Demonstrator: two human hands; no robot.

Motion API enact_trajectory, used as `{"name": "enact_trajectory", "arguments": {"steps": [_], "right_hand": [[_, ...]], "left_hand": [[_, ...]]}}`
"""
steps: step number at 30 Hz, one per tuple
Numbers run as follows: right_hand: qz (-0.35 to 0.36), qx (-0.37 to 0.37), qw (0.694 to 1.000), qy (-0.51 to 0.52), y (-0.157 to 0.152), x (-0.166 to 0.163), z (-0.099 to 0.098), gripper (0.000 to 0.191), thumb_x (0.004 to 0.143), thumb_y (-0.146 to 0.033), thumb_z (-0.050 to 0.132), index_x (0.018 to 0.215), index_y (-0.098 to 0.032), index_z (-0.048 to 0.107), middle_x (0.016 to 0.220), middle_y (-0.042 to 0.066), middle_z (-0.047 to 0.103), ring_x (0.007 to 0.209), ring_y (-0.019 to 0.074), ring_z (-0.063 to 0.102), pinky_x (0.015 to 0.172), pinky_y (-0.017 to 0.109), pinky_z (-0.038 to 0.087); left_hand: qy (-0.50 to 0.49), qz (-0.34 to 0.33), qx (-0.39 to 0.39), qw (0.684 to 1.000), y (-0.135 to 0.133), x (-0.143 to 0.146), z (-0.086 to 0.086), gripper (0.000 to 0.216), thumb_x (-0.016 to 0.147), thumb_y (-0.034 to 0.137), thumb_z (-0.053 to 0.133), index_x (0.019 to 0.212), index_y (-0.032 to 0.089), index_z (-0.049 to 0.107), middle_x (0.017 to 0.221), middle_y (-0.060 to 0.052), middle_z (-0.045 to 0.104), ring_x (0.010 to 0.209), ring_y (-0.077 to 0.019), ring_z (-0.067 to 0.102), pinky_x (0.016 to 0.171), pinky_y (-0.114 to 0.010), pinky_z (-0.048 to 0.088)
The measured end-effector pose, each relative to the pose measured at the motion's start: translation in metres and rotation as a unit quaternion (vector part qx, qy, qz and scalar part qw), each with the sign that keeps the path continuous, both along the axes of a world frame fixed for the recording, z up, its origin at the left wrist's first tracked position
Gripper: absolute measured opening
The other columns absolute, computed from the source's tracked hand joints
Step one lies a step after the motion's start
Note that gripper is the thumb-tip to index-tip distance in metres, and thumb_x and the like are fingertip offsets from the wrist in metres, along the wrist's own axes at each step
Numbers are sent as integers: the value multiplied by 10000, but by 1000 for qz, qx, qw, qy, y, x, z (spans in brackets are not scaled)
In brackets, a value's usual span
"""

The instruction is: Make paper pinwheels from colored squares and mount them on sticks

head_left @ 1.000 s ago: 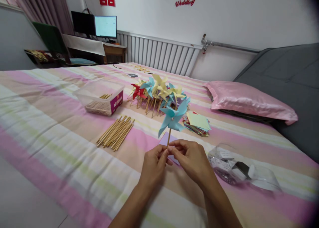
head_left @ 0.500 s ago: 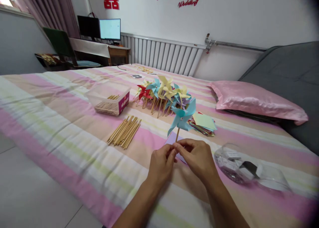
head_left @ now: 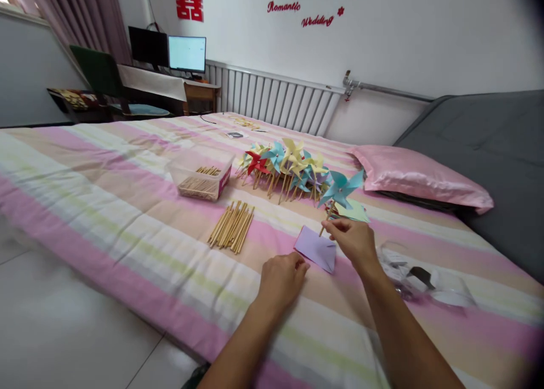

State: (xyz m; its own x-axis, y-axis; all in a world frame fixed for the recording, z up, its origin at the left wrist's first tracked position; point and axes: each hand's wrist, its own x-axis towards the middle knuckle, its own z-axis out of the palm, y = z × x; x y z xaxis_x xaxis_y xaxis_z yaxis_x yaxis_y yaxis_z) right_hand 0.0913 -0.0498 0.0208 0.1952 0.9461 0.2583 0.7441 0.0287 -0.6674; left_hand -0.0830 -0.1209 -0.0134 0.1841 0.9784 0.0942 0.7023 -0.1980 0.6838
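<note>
My right hand [head_left: 353,243] pinches the wooden stick of a blue paper pinwheel [head_left: 339,189], which leans to the right above the bed. Loosely curled and holding nothing I can see, my left hand [head_left: 281,277] hovers apart from it. Between and just beyond the hands lies a purple paper square [head_left: 315,247] with creases. Behind the held pinwheel is a stack of coloured paper [head_left: 353,210], partly covered. Further back, a cluster of finished pinwheels [head_left: 293,161] in yellow, blue, red and purple rests on the bedspread.
Loose wooden sticks [head_left: 232,227] lie left of the hands. Behind them a clear plastic box [head_left: 199,188] holds more sticks. At the right are an open clear container [head_left: 399,270] and a pink pillow [head_left: 425,176]. The striped bedspread [head_left: 140,253] has an edge at the left front.
My hands have separated. The right carries the blue pinwheel to the right and away from me; the left has let go of its stick. The purple paper is now uncovered.
</note>
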Motion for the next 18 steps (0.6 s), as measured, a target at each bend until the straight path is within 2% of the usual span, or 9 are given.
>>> {"name": "enact_trajectory", "arguments": {"steps": [7,14,18], "right_hand": [[-80,-3,995,-63,63,-4,-4,300,741,-424,605,780,-178,771,608,64,720,709,236,689,646,272,464],[-138,-36,986,-90,119,-25,-12,270,758,-401,617,885,-220,771,828,77,751,807,237,679,656,279,463],[-142,-55,984,-97,142,-37,-18,243,793,-380,616,890,-210,760,899,96,739,858,231,668,685,286,473]], "left_hand": [[44,-10,-9,999,-2,-17,0,303,881,324,448,941,195,715,919,-107,735,868,-241,661,744,-321,427],[76,-43,-18,996,2,-20,0,286,871,300,455,905,182,714,902,-119,734,857,-273,669,721,-347,440],[82,-51,-33,995,5,-20,0,273,870,304,464,894,183,708,902,-117,732,855,-257,668,724,-335,440]]}}
